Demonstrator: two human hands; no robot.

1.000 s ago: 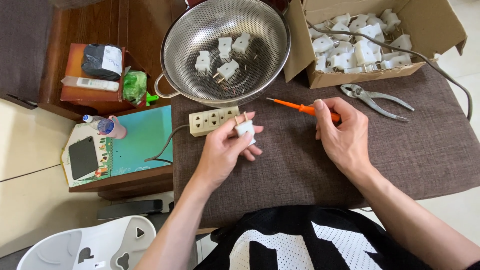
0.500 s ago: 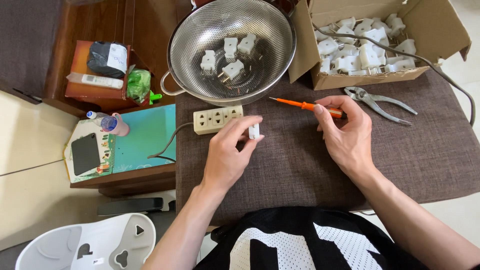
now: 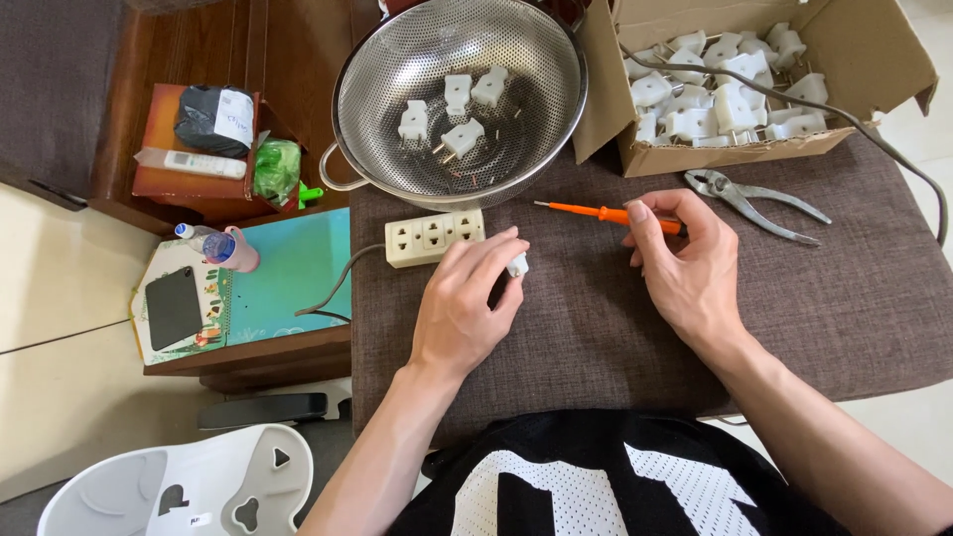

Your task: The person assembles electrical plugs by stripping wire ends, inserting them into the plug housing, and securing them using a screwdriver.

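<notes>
Near the middle of the frame the left hand (image 3: 467,308) pinched a small white plug (image 3: 517,264) just right of the cream power strip (image 3: 435,236). The right hand (image 3: 685,268) gripped an orange screwdriver (image 3: 606,212), tip pointing left. The plug seemed held ready for the screwdriver; bringing blade to screw would need steadiness.

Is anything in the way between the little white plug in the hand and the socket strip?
Nothing visible. The white plug sits in the left hand, right beside the socket strip, with only bare cloth between them.
</notes>
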